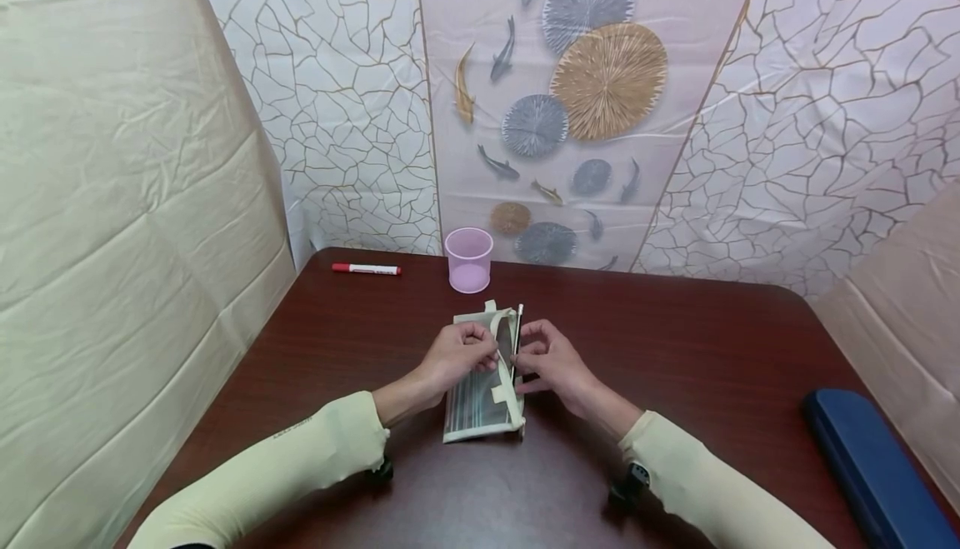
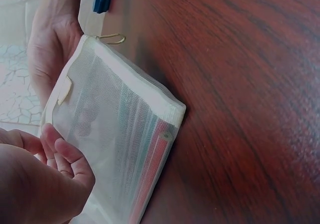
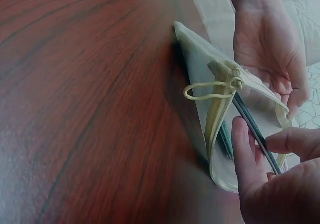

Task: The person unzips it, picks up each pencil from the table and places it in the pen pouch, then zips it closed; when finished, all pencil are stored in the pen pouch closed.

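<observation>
A see-through mesh pencil case (image 1: 472, 407) with cream edging lies on the table between the hands, its zip side parted. My left hand (image 1: 459, 356) pinches one edge of that opening. At the opposite side, my right hand (image 1: 557, 370) holds a slim dark pencil (image 3: 254, 129) between thumb and fingers. The pencil slants through the opening, one end hidden behind the zip corner. Inside the case, the right wrist view shows a dark green stick (image 3: 225, 140); a red one (image 2: 152, 171) shows through the mesh in the left wrist view. A cream loop (image 3: 202, 90) hangs from the zip corner.
Beyond the case stands a pink plastic cup (image 1: 469, 264). A red-capped white marker (image 1: 367, 269) lies near the table's back left edge. A long blue case (image 1: 862, 457) sits at the right edge. Fabric walls surround the dark wooden table (image 1: 675, 332).
</observation>
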The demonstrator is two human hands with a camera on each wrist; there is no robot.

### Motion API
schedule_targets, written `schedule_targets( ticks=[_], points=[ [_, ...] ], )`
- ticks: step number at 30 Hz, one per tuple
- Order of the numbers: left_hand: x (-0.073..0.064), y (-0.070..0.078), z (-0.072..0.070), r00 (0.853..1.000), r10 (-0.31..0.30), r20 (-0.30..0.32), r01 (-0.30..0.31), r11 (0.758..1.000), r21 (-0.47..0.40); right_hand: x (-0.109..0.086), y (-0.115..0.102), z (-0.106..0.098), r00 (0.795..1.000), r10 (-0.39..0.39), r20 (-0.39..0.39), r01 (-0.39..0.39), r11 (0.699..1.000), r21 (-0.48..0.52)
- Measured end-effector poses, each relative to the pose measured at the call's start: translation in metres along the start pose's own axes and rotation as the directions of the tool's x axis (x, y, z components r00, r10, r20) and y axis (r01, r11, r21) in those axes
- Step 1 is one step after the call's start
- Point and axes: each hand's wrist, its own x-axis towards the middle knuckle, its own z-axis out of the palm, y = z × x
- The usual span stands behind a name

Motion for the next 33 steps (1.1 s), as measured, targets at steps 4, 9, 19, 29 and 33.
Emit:
schedule_targets(
  ticks=[4, 9, 19, 29, 33],
  points=[
    [0.0005, -0.0013, 0.0005, 1.0, 0.009, 0.0, -0.009, 1.0, 0.012, -0.0019, -0.0012, 0.002, 1.0, 0.005, 0.008, -0.005, 1.0, -0.011],
    [-0.0038, -0.0044, 0.0024, 1.0, -0.007, -0.01, 0.007, 0.999, 0.037, -0.0046, 0.0009, 0.0064, 0.999, 0.035, 0.027, -0.034, 0.998, -0.045],
    [-0.0035, -0.0029, 0.0038, 1.0, 0.018, -0.006, -0.018, 1.0, 0.022, -0.0026, -0.0018, 0.0073, 0.999, 0.023, 0.044, -0.019, 0.997, -0.076],
    [-0.0015, -0.0011, 0.0066, 1.0, 0.007, 0.004, -0.007, 1.0, 0.024, 0.0004, -0.0019, 0.0064, 0.999, -0.016, 0.046, 0.024, 0.985, -0.172],
    [-0.0017, 0.0001, 0.0064, 1.0, -0.003, 0.005, 0.003, 1.0, 0.02, -0.0013, -0.0027, 0.0016, 0.999, -0.03, 0.041, 0.037, 0.985, -0.166]
  ],
)
